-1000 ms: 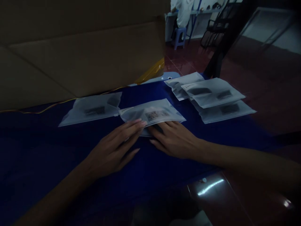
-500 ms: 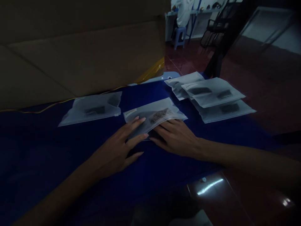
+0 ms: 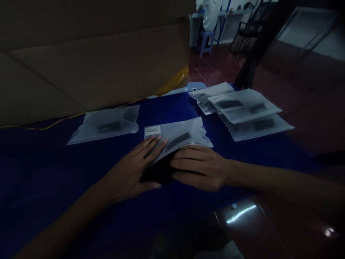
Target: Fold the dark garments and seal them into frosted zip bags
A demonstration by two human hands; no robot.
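Note:
A frosted zip bag (image 3: 185, 129) with a white label and a dark printed patch lies in front of me on the blue tabletop. A black item (image 3: 161, 167), its kind too dark to make out, sticks out from the bag's near edge. My left hand (image 3: 134, 165) rests over the bag's left corner and the black item, fingers stretched out and thumb apart. Curled fingers of my right hand (image 3: 199, 165) close on the black item at the bag's near edge. How much of it is still inside the bag is hidden.
Another frosted bag (image 3: 107, 124) lies to the left. Several more bags (image 3: 258, 126) overlap at the right. A large cardboard box (image 3: 94, 72) stands behind, with a thin yellow wire (image 3: 54, 123) along its base. Farther off, a person (image 3: 211, 16) sits on a blue stool (image 3: 206, 43).
My right hand has come out from under the bag's edge toward me, and the black item now shows there. The bag lies flatter, its label more visible. My left fingers have shifted slightly.

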